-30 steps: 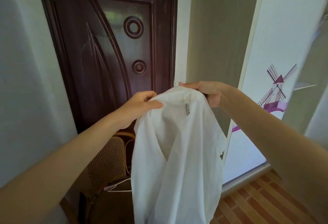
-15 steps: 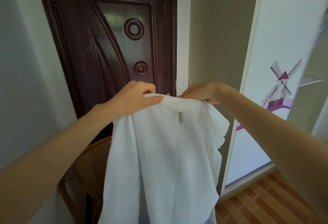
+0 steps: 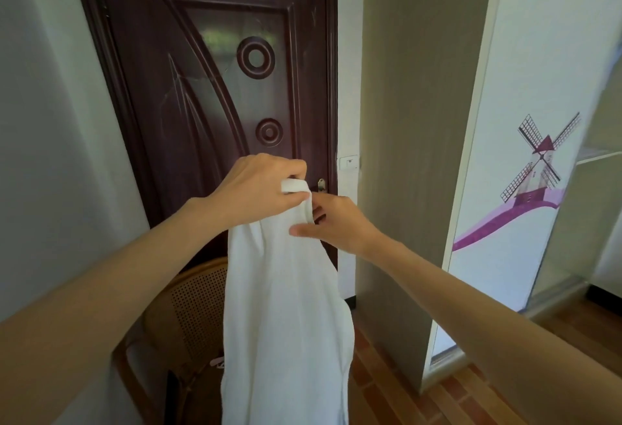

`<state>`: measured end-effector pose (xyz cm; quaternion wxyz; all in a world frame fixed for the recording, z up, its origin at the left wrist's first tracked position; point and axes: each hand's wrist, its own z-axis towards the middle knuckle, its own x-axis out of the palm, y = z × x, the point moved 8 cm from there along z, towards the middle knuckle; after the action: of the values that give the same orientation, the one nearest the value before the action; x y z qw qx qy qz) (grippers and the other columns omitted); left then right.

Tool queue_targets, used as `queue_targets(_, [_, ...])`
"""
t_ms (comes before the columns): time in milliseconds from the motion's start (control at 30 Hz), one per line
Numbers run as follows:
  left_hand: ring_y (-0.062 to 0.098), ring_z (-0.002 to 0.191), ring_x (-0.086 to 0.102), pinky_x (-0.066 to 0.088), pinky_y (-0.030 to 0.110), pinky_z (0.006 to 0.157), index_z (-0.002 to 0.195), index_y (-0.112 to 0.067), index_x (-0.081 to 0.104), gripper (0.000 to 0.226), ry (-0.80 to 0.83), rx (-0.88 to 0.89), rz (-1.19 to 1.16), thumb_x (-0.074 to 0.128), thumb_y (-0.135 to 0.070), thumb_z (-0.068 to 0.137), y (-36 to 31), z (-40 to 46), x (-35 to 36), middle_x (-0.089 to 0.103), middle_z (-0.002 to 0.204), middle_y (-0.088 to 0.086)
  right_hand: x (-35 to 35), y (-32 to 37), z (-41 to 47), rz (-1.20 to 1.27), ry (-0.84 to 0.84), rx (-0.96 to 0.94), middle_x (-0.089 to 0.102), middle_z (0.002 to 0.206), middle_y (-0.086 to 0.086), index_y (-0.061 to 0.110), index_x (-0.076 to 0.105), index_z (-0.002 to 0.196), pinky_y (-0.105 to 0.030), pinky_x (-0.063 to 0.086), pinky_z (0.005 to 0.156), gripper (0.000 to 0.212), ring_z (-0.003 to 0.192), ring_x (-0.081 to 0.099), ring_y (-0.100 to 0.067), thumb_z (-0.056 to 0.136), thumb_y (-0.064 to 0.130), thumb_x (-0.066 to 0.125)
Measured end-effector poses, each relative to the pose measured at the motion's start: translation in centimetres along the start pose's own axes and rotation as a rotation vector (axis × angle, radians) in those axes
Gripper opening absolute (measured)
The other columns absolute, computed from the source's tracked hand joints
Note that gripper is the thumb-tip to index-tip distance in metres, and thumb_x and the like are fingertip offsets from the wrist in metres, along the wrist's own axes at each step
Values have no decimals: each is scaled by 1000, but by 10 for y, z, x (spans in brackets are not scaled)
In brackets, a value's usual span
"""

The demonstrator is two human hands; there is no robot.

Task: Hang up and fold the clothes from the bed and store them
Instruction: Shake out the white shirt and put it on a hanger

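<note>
My left hand [image 3: 255, 188] is gripping the bunched top of a white garment [image 3: 282, 306], fingers curled round a thick fold of the cloth at chest height. My right hand [image 3: 336, 222] is touching the same garment just below and beside the left, thumb lying across the front of the fabric and fingers tucked behind its edge, pinching it lightly. The two hands are nearly touching each other. The garment is hanging straight down from them in one long drape, its lower end running out of view at the bottom.

Directly behind my hands a dark brown carved door [image 3: 215, 87] is standing shut, with a small metal latch [image 3: 322, 184] showing just above my right hand. Low on the left, partly hidden by the hanging cloth, a wicker chair [image 3: 192, 310] is sitting against the door. A pale wall switch [image 3: 349, 162] is sitting on the strip of wall right of the door. Further right, a white sliding wardrobe panel [image 3: 525, 87] is carrying a purple windmill picture [image 3: 538, 158]. Reddish wood-pattern floor [image 3: 404, 397] is showing beneath.
</note>
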<state>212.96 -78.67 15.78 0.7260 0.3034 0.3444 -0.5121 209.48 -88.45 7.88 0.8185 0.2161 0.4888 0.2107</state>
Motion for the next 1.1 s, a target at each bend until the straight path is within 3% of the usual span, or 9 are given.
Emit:
queue_targets(100, [9,63,52,46,33,62,77,-29,52,22,-27,6,13,65,-44,85,10,-8,-5,55,67,-12,19,-8,-1,259,201,40,74,106,3,16,70,111,-27,54,93,30,97,69,-10,86,32,73])
queue_targets(200, [6,62,49,40,30,64,75,-31,49,27,-46,-71,47,66,-50,84,29,-17,-11,52,65,-15,33,-23,-7,458,262,109,74,105,-5,12,71,100,-38,55,96,24,100,71,-20,96,32,61])
queue_targets(400, [13,67,53,36,29,66,79,-28,48,27,-102,-219,70,64,-48,87,55,-31,-18,56,69,-9,60,-35,-11,-131,179,102,72,97,0,13,68,103,-45,55,84,28,89,67,-19,93,39,60])
queue_targets(600, [8,60,50,30,27,57,65,-30,44,36,-48,-284,36,67,-50,84,62,-45,-21,53,60,-9,51,-48,1,-220,46,300,62,96,-9,7,56,93,-39,49,83,23,98,62,-34,101,23,42])
queue_targets(700, [10,55,46,30,27,55,61,-22,49,46,88,-335,-22,64,-61,80,75,-58,-13,50,56,-6,15,-51,12,-244,-93,348,64,108,-15,7,58,107,-38,47,81,28,101,60,-36,104,24,36])
queue_targets(800, [8,50,41,32,28,55,58,-20,45,61,113,-352,-231,45,-77,79,79,-70,0,44,53,-6,-24,-27,23,-286,-254,278,65,108,-16,5,56,112,-35,39,72,29,94,60,-34,106,24,35])
queue_targets(933, [7,56,43,35,31,61,67,-13,47,44,14,-417,-550,46,-42,99,77,-76,6,46,61,-1,-77,22,33,-377,-435,115,67,107,-15,8,57,117,-33,33,69,30,95,60,-36,106,26,36])
queue_targets(1033, [14,71,65,48,24,66,90,-9,64,22,45,-428,-647,62,-30,94,72,-77,9,67,83,5,-104,51,36,-489,-463,-29,69,105,-13,14,61,119,-34,33,69,30,96,61,-37,105,29,39])
queue_targets(1100, [15,81,70,55,23,68,99,-12,68,24,102,-475,-756,74,-29,84,74,-79,16,72,91,3,-113,63,36,-553,-452,-101,70,101,-11,16,63,117,-34,35,70,29,95,61,-36,104,30,41])
